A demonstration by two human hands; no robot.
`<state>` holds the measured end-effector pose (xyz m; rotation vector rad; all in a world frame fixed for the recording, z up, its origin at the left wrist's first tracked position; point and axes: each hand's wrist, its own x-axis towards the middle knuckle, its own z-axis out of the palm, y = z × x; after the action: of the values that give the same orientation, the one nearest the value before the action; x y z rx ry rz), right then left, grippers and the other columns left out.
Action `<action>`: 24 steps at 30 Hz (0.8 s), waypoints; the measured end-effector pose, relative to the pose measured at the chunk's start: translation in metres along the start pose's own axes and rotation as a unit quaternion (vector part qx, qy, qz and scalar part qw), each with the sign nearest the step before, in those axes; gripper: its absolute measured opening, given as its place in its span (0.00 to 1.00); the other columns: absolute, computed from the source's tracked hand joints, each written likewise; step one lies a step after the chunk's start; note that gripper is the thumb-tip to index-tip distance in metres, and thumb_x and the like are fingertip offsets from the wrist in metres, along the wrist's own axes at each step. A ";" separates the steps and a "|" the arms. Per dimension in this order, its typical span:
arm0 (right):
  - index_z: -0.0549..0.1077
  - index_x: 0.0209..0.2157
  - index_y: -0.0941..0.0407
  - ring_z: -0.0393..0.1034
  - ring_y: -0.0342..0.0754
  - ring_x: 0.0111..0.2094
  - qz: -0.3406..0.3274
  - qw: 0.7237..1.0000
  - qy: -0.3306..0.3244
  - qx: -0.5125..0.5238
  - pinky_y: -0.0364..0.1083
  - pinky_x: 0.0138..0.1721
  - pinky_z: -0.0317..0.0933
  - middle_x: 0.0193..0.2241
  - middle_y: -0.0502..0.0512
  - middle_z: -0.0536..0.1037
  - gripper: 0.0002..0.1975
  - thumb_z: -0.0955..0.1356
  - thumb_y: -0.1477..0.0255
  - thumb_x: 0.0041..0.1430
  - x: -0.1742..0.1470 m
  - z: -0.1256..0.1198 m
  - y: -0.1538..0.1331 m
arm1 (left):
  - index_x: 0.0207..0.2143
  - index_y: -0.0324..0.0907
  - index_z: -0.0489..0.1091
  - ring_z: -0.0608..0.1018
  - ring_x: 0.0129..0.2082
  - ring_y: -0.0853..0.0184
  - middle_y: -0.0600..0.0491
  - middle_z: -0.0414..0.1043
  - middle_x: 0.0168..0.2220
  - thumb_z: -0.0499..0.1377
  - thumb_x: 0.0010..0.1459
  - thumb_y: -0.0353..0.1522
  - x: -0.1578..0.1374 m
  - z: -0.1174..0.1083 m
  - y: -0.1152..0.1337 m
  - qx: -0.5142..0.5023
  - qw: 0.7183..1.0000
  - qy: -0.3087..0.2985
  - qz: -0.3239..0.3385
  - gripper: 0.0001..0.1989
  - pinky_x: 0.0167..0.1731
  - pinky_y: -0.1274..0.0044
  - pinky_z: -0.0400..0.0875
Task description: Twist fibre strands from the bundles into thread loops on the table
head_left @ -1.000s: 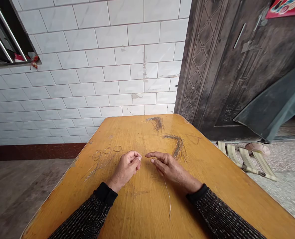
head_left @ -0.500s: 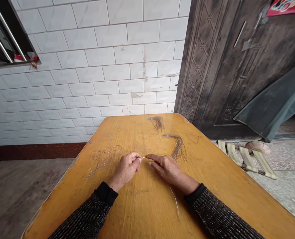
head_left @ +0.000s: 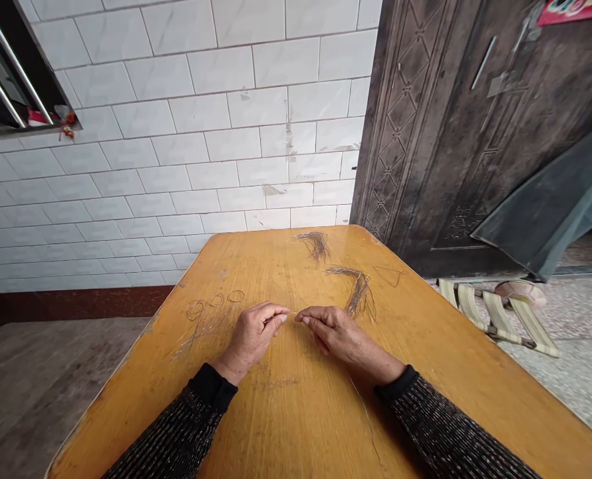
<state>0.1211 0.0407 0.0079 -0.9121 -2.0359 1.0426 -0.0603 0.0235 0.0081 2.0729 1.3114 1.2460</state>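
Note:
Over the middle of the wooden table, my left hand (head_left: pixel 256 332) and my right hand (head_left: pixel 338 336) face each other a short way apart. A thin wire (head_left: pixel 366 412) spans the small gap between their fingertips. Its long tail comes out below my right hand and trails toward the table's near edge. Thumb and forefinger of my left hand pinch one end; those of my right hand are closed on the wire too. To the left lie several pieces of wire with round loops (head_left: pixel 216 301). A bundle of bent wires (head_left: pixel 358 293) rests just beyond my right hand.
A second wire bundle (head_left: pixel 316 246) lies near the table's (head_left: pixel 256 259) far edge, and a wire triangle (head_left: pixel 390 275) at the right. Behind stands a white tiled wall (head_left: pixel 236 140). A dark door (head_left: pixel 436 133) and a low strap stool (head_left: pixel 500 316) are on the right.
My right hand's fingers, stretched out before, have closed on the wire. The tail below that hand has shifted right and shows longer. My left hand stays in place with its fingers straighter.

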 end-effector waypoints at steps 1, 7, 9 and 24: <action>0.73 0.34 0.59 0.51 0.38 0.13 0.000 1.000 0.001 -0.001 0.40 0.17 0.47 0.10 0.45 0.59 0.16 0.58 0.66 0.59 0.000 0.000 0.000 | 0.32 0.42 0.72 0.70 0.23 0.71 0.52 0.71 0.26 0.53 0.54 0.32 0.000 -0.002 -0.001 0.018 1.000 -0.008 0.020 0.09 0.26 0.79 0.64; 0.72 0.42 0.56 0.60 0.42 0.19 -0.035 0.999 0.032 -0.007 0.40 0.20 0.52 0.14 0.48 0.65 0.16 0.60 0.68 0.56 -0.002 -0.005 -0.001 | 0.39 0.44 0.71 0.68 0.18 0.72 0.53 0.71 0.23 0.51 0.55 0.31 -0.002 -0.009 -0.009 0.091 0.991 -0.057 0.079 0.12 0.25 0.79 0.63; 0.73 0.41 0.55 0.61 0.43 0.21 -0.049 0.998 0.020 -0.020 0.40 0.20 0.53 0.15 0.49 0.65 0.15 0.60 0.69 0.56 -0.003 -0.005 -0.002 | 0.39 0.44 0.71 0.67 0.17 0.73 0.53 0.71 0.24 0.50 0.56 0.31 -0.003 -0.010 -0.009 0.102 0.989 -0.060 0.090 0.12 0.24 0.80 0.63; 0.74 0.42 0.55 0.50 0.37 0.14 0.014 0.999 -0.039 -0.026 0.38 0.17 0.47 0.12 0.44 0.58 0.15 0.60 0.71 0.55 -0.004 -0.014 0.001 | 0.40 0.44 0.70 0.73 0.31 0.66 0.49 0.73 0.32 0.47 0.59 0.31 0.001 -0.029 -0.009 0.217 0.958 -0.137 0.126 0.14 0.30 0.77 0.62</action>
<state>0.1346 0.0435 0.0129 -0.9435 -2.1295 1.0598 -0.0890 0.0254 0.0175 2.6767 1.3071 0.7617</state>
